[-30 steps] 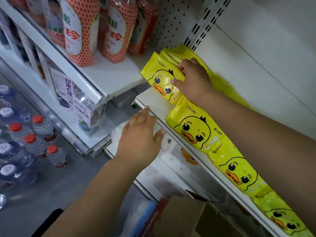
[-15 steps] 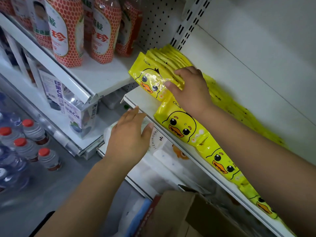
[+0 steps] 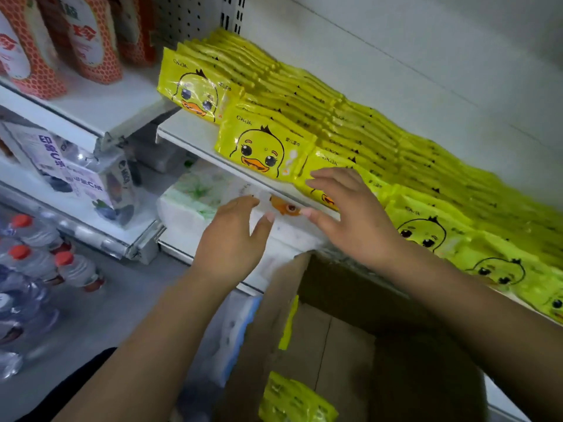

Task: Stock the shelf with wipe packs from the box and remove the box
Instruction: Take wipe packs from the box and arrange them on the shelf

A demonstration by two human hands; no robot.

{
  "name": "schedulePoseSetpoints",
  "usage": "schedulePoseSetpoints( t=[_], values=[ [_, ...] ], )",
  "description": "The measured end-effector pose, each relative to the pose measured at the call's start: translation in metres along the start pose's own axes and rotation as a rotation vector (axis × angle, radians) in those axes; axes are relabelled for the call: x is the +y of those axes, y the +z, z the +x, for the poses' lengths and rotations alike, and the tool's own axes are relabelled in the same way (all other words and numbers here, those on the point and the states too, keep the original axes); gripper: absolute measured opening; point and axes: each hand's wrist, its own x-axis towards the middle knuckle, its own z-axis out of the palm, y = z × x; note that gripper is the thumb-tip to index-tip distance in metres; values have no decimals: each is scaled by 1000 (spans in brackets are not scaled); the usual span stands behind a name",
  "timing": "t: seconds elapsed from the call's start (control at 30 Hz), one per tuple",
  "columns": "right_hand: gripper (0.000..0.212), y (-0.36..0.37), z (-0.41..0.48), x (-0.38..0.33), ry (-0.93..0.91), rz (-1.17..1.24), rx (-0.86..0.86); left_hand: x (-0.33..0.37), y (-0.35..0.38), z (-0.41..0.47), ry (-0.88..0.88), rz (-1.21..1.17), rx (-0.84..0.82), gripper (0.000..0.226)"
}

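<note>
Roughly, from the shelving down to the floor:

Shelf (image 3: 189,129): white metal, with its front lip running slantwise across the view.

Wipe packs (image 3: 265,147): yellow, each printed with a duck's face. They stand on the shelf in several rows side by side. Each row is stacked front to back and leans toward the rear wall. The rows run from the shelf's left end to the right edge of the view.

Right hand (image 3: 350,214): palm down, fingers straight and spread, gripping nothing. The fingertips lie over the front pack of the third row at the shelf lip. Whether they touch it I cannot tell.

Left hand (image 3: 234,239): likewise slack and empty, fingers loosely extended, thumb apart. It is held just below the shelf lip, in front of the goods underneath.

Box (image 3: 335,345): brown cardboard, open at the top, standing below the shelf and under both forearms. Its inside is dim.

Loose pack (image 3: 292,400): yellow, lying inside the box at its near end. A narrow yellow strip also shows against the left inner wall, too slim to identify.

White soft packs (image 3: 189,202): green print, on the level beneath the shelf.

Red-patterned bottles (image 3: 88,41): upright on the neighbouring shelf, upper left.

Purple-printed packs (image 3: 76,178): on the level under those bottles.

Water bottles (image 3: 36,254): red caps, grouped on the grey floor at far left.

Pegboard (image 3: 189,19): white, behind the bottles.
</note>
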Motion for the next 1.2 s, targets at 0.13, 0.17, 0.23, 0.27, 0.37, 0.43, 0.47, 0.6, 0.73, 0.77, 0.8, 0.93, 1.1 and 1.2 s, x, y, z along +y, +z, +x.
schedulePoseSetpoints(
  t=[0.13,0.17,0.23,0.27,0.37,0.43,0.47,0.6,0.73,0.77,0.8,0.93,1.1,1.2],
  values=[
    [44,3,-68,7,125,57,-48,10,26,-31,-9,75,-174,54],
    [43,7,-85,8,162,70,-73,12,34,-38,-11,107,-224,56],
    [41,19,-121,12,237,114,-124,12,49,-51,-28,159,-319,61],
    [40,27,-138,13,285,138,-160,12,54,-57,-47,175,-358,63],
    [40,52,-187,18,466,214,-330,7,67,-73,-110,205,-453,68],
    [39,71,-214,23,613,289,-432,4,73,-81,-113,232,-507,64],
    [38,81,-227,25,691,324,-461,3,76,-84,-107,239,-528,59],
    [31,130,-270,29,921,464,-513,-1,85,-89,-112,270,-590,46],
    [25,181,-298,27,1004,499,-665,-4,94,-83,-126,361,-593,45],
    [22,191,-303,27,1008,486,-737,-5,96,-80,-128,384,-602,46],
    [19,200,-307,27,1007,477,-806,-7,97,-76,-137,394,-618,49],
    [61,228,-320,32,1050,489,-878,-15,96,-65,-238,320,-692,59],
    [86,250,-318,28,1037,460,-863,-14,100,-57,-331,314,-726,53],
    [85,260,-316,24,968,344,-936,-11,103,-55,-376,288,-727,46]
  ],
)
